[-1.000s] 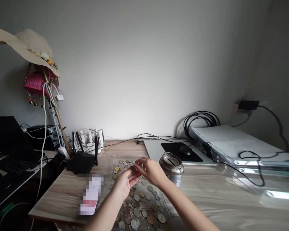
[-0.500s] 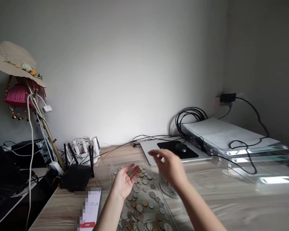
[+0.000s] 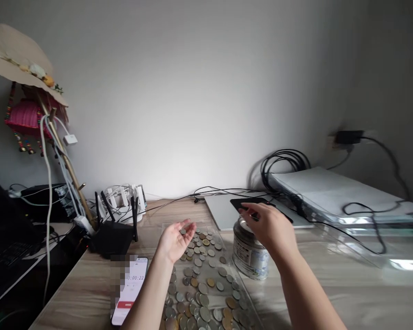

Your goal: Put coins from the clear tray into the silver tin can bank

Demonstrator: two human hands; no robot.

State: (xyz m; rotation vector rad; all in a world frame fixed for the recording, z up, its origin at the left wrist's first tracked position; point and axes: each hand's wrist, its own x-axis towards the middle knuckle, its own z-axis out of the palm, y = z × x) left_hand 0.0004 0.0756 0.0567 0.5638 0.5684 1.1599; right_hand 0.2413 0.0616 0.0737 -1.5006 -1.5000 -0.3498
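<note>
Right hand (image 3: 274, 229): fingers bent, tips bunched over the top of the metal tin (image 3: 250, 259); cannot tell whether they pinch a coin. Left hand (image 3: 175, 240): palm up, fingers loosely curled, not closed, above the far end of the clear tray (image 3: 216, 299); a coin appears cupped there. Many coins (image 3: 203, 300) lie spread in the tray, so much seems left; tin's contents hidden. Tin stands upright on the table (image 3: 330, 293), just beside the tray. One second earlier the hands meet over the tray; now they are apart.
</note>
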